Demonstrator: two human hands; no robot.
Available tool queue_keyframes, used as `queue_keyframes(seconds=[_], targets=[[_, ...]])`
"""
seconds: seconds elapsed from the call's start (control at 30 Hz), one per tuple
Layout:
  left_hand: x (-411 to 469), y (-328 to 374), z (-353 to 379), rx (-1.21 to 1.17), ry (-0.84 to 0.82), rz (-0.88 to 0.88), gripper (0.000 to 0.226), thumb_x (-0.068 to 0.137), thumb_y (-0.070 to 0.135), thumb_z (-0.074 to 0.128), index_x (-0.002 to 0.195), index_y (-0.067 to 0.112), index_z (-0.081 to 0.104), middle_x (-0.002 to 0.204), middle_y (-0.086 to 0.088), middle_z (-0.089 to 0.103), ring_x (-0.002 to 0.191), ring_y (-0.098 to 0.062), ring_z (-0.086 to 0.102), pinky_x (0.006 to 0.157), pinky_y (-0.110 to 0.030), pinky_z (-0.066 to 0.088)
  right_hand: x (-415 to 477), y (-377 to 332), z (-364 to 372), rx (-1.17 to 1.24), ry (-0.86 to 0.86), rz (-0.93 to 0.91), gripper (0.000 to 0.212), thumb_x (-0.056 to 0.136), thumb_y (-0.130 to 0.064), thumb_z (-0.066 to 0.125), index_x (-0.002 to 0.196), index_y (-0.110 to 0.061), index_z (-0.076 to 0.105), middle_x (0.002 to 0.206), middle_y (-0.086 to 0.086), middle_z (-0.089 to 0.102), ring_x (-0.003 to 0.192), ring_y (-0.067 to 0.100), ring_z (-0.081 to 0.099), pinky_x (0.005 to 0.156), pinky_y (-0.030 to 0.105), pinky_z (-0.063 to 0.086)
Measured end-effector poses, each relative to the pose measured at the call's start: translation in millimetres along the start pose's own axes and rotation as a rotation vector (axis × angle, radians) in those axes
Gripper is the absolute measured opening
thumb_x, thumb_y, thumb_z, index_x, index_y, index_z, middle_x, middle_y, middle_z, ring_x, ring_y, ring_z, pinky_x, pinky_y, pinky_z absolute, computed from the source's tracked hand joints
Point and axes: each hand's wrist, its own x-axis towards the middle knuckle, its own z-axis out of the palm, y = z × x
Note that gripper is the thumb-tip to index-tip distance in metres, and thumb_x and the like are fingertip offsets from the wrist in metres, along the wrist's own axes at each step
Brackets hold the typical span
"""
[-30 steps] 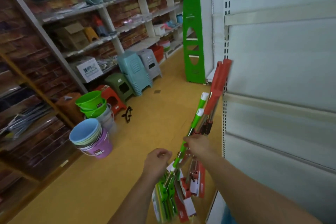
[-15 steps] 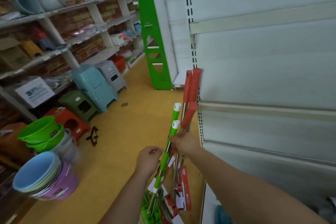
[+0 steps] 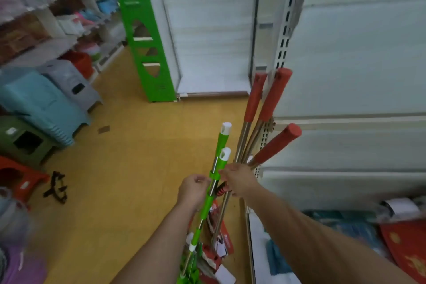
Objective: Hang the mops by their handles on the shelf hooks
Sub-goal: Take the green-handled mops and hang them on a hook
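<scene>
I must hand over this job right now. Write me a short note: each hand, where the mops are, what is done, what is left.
Left hand: closed on the green-handled mops, two of them.
Right hand: gripping the shafts of the red-handled mops, three, grips fanned out beside the slotted upright.
Mop heads are down near the floor.
Done: mops gathered at the white shelf. None hangs yet.
Left: hang all five by their handles; no hooks clearly visible.

Two green-handled mops point(image 3: 220, 159), three red-gripped mops point(image 3: 267, 108), upright, bunched together
</scene>
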Motion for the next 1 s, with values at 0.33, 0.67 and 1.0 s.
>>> queue_keyframes(seconds=[0.33, 0.67, 1.0], targets=[[83.0, -33.9, 15.9, 0.088, -0.152, -0.002, 0.014, 0.098, 0.032, 0.061, 0.095, 0.020, 0.067, 0.102, -0.010, 0.069, 0.090, -0.031, 0.062, 0.076, -0.035, 0.049, 53.1, 1.5, 42.3, 0.022, 0.192, 0.143, 0.010, 0.102, -0.019, 0.055, 0.093, -0.018, 0.055, 0.071, 0.001, 0.052, 0.062, 0.017, 0.052, 0.065, 0.033, 0.043], [129.3, -52.1, 40.8, 0.078, -0.279, -0.039, 0.034, 0.094, 0.022, 0.059, 0.127, 0.019, 0.066, 0.128, -0.008, 0.070, 0.111, -0.034, 0.066, 0.094, -0.043, 0.055, 100.7, -1.1, 53.5, -0.028, 0.237, 0.206, 0.052, 0.101, -0.014, 0.049, 0.152, -0.013, 0.039, 0.128, 0.018, 0.063, 0.103, 0.034, 0.063, 0.082, 0.038, 0.049], [131.7, -69.7, 33.7, 0.098, -0.292, 0.017, 0.026, 0.090, 0.011, 0.054, 0.108, 0.029, 0.056, 0.115, -0.006, 0.069, 0.101, -0.034, 0.066, 0.086, -0.046, 0.055, 111.6, 1.7, 67.0, 0.057, 0.304, 0.224, 0.050, 0.098, -0.022, 0.064, 0.141, -0.011, 0.040, 0.101, 0.005, 0.056, 0.105, 0.033, 0.065, 0.094, 0.050, 0.058]])
